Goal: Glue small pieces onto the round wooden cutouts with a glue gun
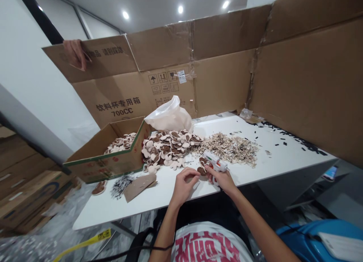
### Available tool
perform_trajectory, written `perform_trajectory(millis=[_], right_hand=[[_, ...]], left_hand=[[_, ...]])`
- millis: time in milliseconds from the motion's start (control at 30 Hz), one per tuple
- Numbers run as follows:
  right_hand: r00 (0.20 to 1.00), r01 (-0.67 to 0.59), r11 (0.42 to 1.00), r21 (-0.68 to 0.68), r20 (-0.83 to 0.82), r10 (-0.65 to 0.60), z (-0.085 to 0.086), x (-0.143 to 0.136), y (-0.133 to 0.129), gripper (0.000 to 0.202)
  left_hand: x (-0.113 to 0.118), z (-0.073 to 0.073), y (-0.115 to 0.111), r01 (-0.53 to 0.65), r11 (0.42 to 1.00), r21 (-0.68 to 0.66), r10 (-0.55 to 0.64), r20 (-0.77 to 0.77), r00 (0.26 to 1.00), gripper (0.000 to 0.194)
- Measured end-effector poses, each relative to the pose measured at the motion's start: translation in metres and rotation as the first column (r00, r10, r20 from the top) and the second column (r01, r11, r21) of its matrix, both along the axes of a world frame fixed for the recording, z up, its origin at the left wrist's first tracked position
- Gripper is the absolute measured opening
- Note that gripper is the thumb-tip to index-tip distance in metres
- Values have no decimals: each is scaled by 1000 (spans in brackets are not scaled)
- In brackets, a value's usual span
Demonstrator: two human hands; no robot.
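Observation:
My right hand (224,181) is wrapped around a white hot glue gun (216,162) with orange details. Its fingertips also meet a small brown felt piece with a pale bow-like trim (202,171). On the other side of that piece, my left hand (183,183) has thumb and forefinger pinched together; what they hold, if anything, I cannot make out. Just beyond lies a heap of cream and brown felt shapes (167,146). To its right spreads a pile of short beige cord-like bits (231,145).
An open cardboard box (104,168) with more felt shapes stands left, before a white plastic bag (171,116). Brown card sheets (139,188) and black-white strands (120,186) lie near it. Black bits (304,143) are scattered right. Cardboard walls (224,84) enclose the table; another person's hand (76,54) grips the top.

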State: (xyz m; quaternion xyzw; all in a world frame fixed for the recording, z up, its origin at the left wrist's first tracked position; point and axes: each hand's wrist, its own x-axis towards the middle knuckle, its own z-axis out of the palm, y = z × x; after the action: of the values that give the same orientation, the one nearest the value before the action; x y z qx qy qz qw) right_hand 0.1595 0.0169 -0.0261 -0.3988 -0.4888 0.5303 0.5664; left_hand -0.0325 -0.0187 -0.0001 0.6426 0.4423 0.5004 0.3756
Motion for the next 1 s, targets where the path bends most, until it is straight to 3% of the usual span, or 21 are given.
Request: perform_trajectory(millis=[333,600,1000], right_hand=[[995,6,1000,7,101,-7,0,0,-1,49],[987,-18,1000,-5,158,19,0,2,-1,53],[977,-47,999,6,208,45,-2,4,-1,51]], left_hand=[[3,6,-3,73,997,28,-71,-60,996,22],[7,-3,-1,36,997,-61,-35,25,999,18],[7,0,-1,-32,999,-5,31,-80,996,18]])
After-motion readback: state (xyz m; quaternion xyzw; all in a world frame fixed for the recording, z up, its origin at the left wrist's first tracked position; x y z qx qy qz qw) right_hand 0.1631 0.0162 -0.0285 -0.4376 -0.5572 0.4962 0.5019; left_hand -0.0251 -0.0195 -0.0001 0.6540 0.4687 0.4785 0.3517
